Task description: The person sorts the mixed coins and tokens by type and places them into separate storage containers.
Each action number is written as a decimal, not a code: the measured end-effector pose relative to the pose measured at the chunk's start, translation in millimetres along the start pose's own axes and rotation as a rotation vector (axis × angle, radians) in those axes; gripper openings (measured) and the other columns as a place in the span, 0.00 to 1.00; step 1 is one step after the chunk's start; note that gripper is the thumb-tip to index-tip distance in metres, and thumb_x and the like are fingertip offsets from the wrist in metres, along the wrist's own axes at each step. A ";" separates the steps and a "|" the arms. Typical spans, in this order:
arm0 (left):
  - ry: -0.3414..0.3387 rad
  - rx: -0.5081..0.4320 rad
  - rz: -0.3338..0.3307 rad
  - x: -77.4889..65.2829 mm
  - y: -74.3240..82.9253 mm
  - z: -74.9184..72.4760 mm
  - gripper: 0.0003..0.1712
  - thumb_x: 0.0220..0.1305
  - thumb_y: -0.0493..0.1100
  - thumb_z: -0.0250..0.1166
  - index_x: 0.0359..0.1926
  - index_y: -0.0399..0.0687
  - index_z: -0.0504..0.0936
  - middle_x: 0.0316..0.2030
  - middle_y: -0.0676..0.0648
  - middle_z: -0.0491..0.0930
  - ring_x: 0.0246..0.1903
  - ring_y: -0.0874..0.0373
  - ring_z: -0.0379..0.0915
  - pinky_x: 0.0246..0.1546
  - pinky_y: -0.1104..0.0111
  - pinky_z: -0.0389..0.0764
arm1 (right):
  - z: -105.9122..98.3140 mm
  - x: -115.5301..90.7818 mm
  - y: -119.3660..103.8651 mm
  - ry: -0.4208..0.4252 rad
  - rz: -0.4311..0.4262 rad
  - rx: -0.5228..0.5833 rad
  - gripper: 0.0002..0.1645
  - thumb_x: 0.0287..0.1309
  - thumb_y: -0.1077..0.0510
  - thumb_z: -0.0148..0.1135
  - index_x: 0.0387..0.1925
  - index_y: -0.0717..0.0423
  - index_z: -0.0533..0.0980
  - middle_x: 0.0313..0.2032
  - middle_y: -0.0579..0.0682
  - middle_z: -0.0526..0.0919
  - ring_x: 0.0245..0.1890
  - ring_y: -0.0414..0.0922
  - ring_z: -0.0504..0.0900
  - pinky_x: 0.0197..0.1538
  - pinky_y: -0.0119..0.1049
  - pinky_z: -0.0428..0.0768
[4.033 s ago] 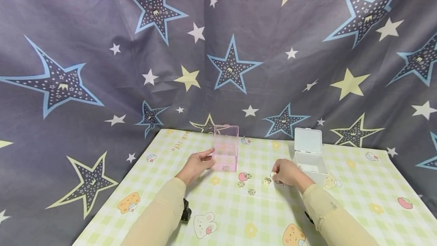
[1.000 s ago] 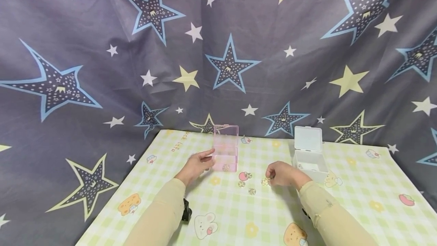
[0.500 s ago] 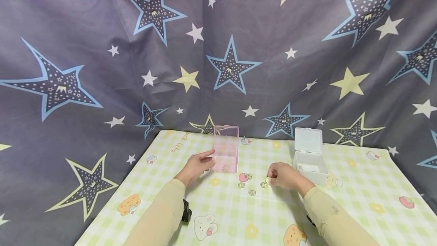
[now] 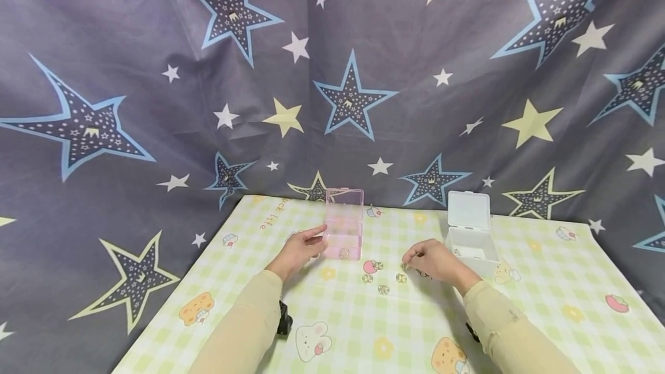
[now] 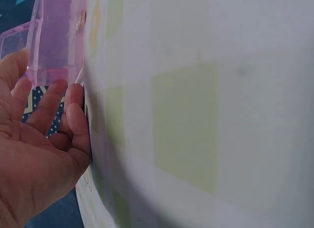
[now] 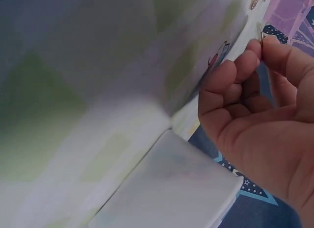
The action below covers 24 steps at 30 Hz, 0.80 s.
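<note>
In the head view my left hand (image 4: 298,250) rests its fingertips against the left side of a clear pink lidded box (image 4: 343,251), fingers loosely bent. The left wrist view shows those fingers (image 5: 47,108) right at the box's end wall. Between thumb and forefinger, my right hand (image 4: 433,260) pinches a small gold openwork disc (image 4: 404,267), seen edge-on in the right wrist view. Several similar gold discs (image 4: 383,290) lie on the cloth between the hands. One disc (image 4: 344,253) shows at the pink box's front.
Right of the right hand stands a white box (image 4: 480,267), its lid (image 4: 469,210) raised and small pieces inside. The pink box's lid (image 4: 345,204) is raised too. A checked tablecloth (image 4: 358,333) covers the table; a starry curtain (image 4: 208,131) hangs behind.
The right hand has picked up a disc from the ones nearest it and moved slightly up and left with it, leaving one disc there. The left hand has stayed at the pink box.
</note>
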State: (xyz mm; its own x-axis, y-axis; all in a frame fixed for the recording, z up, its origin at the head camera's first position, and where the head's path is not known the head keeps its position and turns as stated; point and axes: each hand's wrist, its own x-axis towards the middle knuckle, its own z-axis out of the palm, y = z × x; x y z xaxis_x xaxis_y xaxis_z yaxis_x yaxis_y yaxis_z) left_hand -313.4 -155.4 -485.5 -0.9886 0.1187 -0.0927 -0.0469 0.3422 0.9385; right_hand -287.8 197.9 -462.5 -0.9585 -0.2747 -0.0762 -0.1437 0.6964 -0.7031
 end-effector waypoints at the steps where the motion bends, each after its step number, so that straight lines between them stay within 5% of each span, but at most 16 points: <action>1: 0.001 0.001 0.000 0.3 0.5 0.0 0.31 0.77 0.42 0.66 0.78 0.54 0.74 0.70 0.36 0.79 0.69 0.42 0.77 0.60 0.54 0.85 | -0.1 1.2 -1.0 0.006 0.007 0.004 0.12 0.70 0.63 0.61 0.41 0.54 0.90 0.30 0.51 0.87 0.20 0.38 0.71 0.28 0.33 0.71; 7: 0.004 0.016 -0.011 1.3 -0.2 0.5 0.31 0.77 0.43 0.66 0.77 0.56 0.74 0.69 0.37 0.80 0.66 0.44 0.80 0.58 0.55 0.85 | 0.4 8.6 -10.7 0.021 0.012 0.048 0.15 0.74 0.57 0.60 0.50 0.55 0.89 0.49 0.52 0.91 0.24 0.40 0.74 0.31 0.37 0.75; 13: 0.013 0.019 -0.020 1.6 -2.5 -0.6 0.30 0.77 0.44 0.66 0.77 0.57 0.75 0.69 0.37 0.80 0.56 0.48 0.85 0.48 0.61 0.83 | 8.1 18.3 -29.4 0.090 -0.019 0.143 0.15 0.73 0.57 0.60 0.50 0.56 0.89 0.51 0.51 0.92 0.55 0.48 0.88 0.61 0.48 0.84; 24: 0.003 0.022 -0.030 3.4 -4.6 -0.6 0.31 0.78 0.46 0.66 0.78 0.60 0.73 0.70 0.40 0.80 0.58 0.48 0.84 0.51 0.61 0.83 | 37.9 43.1 -63.6 0.225 -0.071 0.246 0.14 0.70 0.60 0.62 0.48 0.57 0.90 0.51 0.54 0.93 0.49 0.46 0.88 0.56 0.43 0.85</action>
State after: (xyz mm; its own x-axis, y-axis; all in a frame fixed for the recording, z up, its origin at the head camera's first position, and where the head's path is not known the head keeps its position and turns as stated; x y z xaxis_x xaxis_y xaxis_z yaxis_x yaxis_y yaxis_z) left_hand -316.7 -157.2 -489.9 -0.9872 0.1058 -0.1196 -0.0731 0.3661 0.9277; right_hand -310.7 116.6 -447.8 -0.9825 -0.1444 0.1178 -0.1746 0.4927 -0.8525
